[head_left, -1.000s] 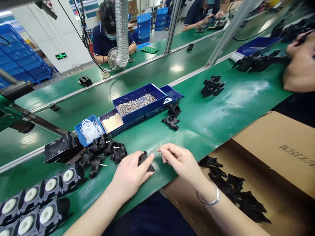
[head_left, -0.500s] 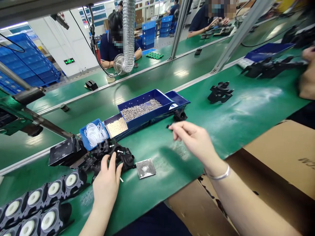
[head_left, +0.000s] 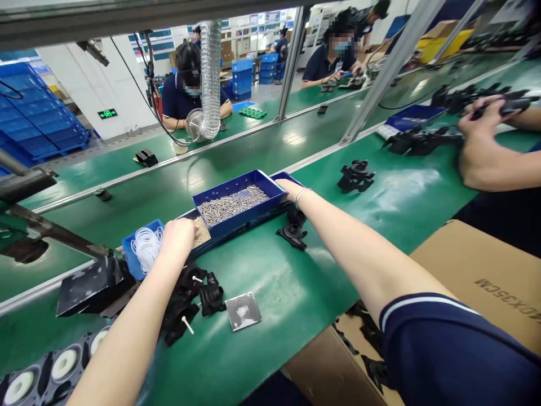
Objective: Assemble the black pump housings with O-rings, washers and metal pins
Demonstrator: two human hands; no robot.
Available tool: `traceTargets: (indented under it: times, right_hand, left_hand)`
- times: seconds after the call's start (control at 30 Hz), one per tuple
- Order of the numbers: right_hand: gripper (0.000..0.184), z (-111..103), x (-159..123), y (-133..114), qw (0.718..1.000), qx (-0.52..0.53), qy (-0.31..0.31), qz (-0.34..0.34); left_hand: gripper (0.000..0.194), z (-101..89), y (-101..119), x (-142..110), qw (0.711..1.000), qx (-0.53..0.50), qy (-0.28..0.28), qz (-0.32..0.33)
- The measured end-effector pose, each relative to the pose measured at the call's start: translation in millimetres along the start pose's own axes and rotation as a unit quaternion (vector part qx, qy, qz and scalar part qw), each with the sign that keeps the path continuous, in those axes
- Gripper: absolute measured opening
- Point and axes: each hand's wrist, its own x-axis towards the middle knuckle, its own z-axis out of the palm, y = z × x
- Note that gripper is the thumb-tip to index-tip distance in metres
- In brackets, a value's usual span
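Note:
My left hand (head_left: pixel 180 234) is at the small bin of beige granule-like pieces (head_left: pixel 202 232), fingers curled down and hidden by the hand itself. My right hand (head_left: pixel 287 189) reaches into the rear blue bin (head_left: pixel 291 178); its fingers are hidden behind the bin of metal pins (head_left: pixel 234 206), so what they touch does not show. In front of these bins lies a black flanged part (head_left: pixel 292 234). Black moulded parts (head_left: pixel 211 294) with white pins (head_left: pixel 187 325) lie below my left forearm, beside a square metal plate (head_left: pixel 243 311).
A blue bin of white rings (head_left: pixel 146 248) stands left of my left hand. Black housings with white rings (head_left: pixel 64 365) line the lower left. Another black part (head_left: pixel 356 176) stands to the right. A co-worker's hand (head_left: pixel 486 115) holds a black part at far right. A cardboard box (head_left: pixel 477 282) is near.
My left hand has gone from the black parts up to the beige pieces. My right hand has moved from above the bench into the rear blue bin. The view has shifted.

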Motion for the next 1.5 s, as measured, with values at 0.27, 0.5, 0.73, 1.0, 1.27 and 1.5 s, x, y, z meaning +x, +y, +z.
traceTargets:
  times: [0.27, 0.5, 0.73, 1.0, 1.27, 1.5]
  right_hand:
    - [0.022, 12, 9, 17, 1.000, -0.007, -0.005, 0.003]
    - [0.013, 0, 2, 12, 0.995, 0.092, 0.040, 0.002]
    - [0.035, -28, -46, 5, 0.958, 0.242, 0.154, 0.023]
    - [0.037, -9, -168, -64, 0.803, 0.580, 0.116, -0.073]
    - [0.028, 41, -262, -138, 0.785, 0.606, -0.092, -0.094]
    - [0.032, 48, -273, -154, 0.820, 0.554, -0.092, -0.112]
  left_hand:
    - [0.018, 30.1, -3, 28, 0.997, -0.065, -0.033, -0.011]
    - [0.012, 13.4, -10, 19, 0.987, -0.148, 0.041, -0.040]
    - [0.021, -21.4, 5, -76, 0.831, -0.543, 0.122, -0.027]
    - [0.030, 9.1, 60, -163, 0.359, -0.911, -0.155, -0.131]
    - [0.022, 37.5, 76, -162, 0.233, -0.938, -0.172, -0.190]
    - [0.021, 43.0, 79, -166, 0.254, -0.935, -0.166, -0.185]
